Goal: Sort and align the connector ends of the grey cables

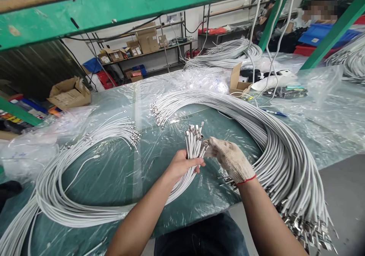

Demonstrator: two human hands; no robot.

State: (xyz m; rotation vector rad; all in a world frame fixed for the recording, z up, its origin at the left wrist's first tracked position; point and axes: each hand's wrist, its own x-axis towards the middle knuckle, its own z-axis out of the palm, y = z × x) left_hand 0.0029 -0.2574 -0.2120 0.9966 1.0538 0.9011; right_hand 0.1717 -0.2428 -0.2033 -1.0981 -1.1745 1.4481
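My bare left hand (182, 164) is wrapped round a bundle of white cables (193, 143) whose metal connector ends stick up above the fingers. My right hand (230, 159), in a knitted cotton glove with a red cuff, pinches one connector at the side of that bundle. The bundle's cables loop away to the left in a long arc (62, 195) across the table. A much larger sheaf of white cables (273, 138) curves round the right side, its connector ends lying at the table's middle (159, 113) and near my right forearm.
The green table (114, 172) is covered with clear plastic sheeting. A small open cardboard box (238, 85) and a blue pen (275, 113) lie beyond the cables. More cable coils (225, 54) sit at the back. A person sits at the far right.
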